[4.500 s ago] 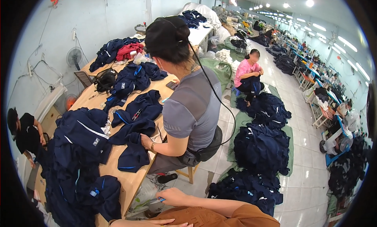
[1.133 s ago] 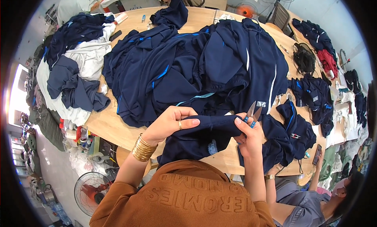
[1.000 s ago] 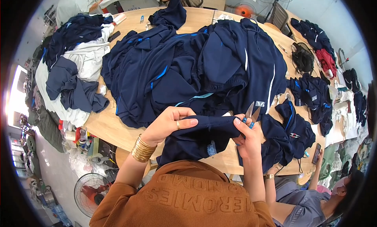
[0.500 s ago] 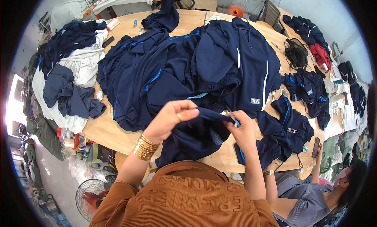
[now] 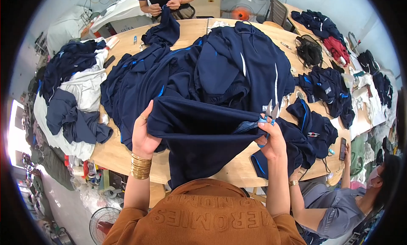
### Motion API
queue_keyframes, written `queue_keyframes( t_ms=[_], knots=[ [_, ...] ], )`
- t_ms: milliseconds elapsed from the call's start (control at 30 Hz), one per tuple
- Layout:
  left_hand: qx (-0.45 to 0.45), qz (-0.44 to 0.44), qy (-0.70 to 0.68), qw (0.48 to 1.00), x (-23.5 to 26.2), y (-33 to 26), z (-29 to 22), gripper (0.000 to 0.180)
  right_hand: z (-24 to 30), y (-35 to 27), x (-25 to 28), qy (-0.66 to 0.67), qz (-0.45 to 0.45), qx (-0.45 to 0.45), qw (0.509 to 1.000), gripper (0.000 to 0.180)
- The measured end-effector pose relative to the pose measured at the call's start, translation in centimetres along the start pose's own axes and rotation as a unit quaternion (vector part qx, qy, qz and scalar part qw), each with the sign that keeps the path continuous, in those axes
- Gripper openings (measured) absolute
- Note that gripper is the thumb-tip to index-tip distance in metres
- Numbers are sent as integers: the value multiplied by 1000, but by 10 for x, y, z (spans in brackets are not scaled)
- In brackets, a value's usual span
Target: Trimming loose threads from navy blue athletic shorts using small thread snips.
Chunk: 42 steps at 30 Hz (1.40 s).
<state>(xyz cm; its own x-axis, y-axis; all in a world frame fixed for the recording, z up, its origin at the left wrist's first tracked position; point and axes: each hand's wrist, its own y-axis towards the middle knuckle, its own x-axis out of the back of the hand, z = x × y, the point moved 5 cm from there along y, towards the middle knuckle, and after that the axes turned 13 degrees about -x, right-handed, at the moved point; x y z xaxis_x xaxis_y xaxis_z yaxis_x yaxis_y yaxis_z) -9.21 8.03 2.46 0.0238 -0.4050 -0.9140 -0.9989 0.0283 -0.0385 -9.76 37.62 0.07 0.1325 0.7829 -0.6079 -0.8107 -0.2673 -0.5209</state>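
Note:
A navy garment [image 5: 199, 152] is stretched between my hands above the near edge of the table, its opening spread wide and the lower part hanging. My left hand [image 5: 144, 135] grips its left end, thumb up along the cloth, the other fingers partly hidden by it. At the right end my right hand [image 5: 273, 139] pinches the fabric beside a lighter blue inner patch [image 5: 248, 126]. That same hand also holds small blue-handled scissors [image 5: 271, 113], blades pointing up and apart. Just beyond lies a big heap of navy garments [image 5: 178, 75] with white and blue stripes.
White and dark clothes [image 5: 82, 80] cover the table's left end. On the right, a co-worker holds a phone [image 5: 342, 148] near more navy garments [image 5: 320, 132] with red-and-white snips [image 5: 313, 135] on them. Another person across the table handles a navy piece [image 5: 165, 29]. A fan [image 5: 101, 224] stands lower left.
My hands have moved apart, pulling the bunched navy garment out wide and opening it. The scissors in my right hand now point upward and show clearly.

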Motion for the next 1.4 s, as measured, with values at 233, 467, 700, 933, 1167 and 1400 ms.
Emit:
queue_keyframes(
  t_ms=[233, 467, 700, 933, 1167, 1400],
  knots=[
    [-22, 129, 704, 698, 1, 0, 10, 32, -8, -3, -7, -44, 32, -19, 998, 23],
    [97, 262, 565, 776, -33, 4, 88, 22, -23, -8, -40, -228, 78, -45, 970, 20],
    [19, 150, 381, 912, -48, 1, 77, 13, -8, -34, -8, -279, 39, -58, 958, 21],
    [-6, 138, 409, 902, -50, -1, 73, 14, 7, -45, 18, -195, 0, 19, 981, 27],
    [-25, 121, 423, 898, -50, -4, 68, 12, 16, -55, 32, -199, -32, 61, 978, 30],
    [-104, 81, 376, 917, -48, 1, 44, 8, 19, -60, 35, -208, -47, 53, 975, 31]
  ],
)
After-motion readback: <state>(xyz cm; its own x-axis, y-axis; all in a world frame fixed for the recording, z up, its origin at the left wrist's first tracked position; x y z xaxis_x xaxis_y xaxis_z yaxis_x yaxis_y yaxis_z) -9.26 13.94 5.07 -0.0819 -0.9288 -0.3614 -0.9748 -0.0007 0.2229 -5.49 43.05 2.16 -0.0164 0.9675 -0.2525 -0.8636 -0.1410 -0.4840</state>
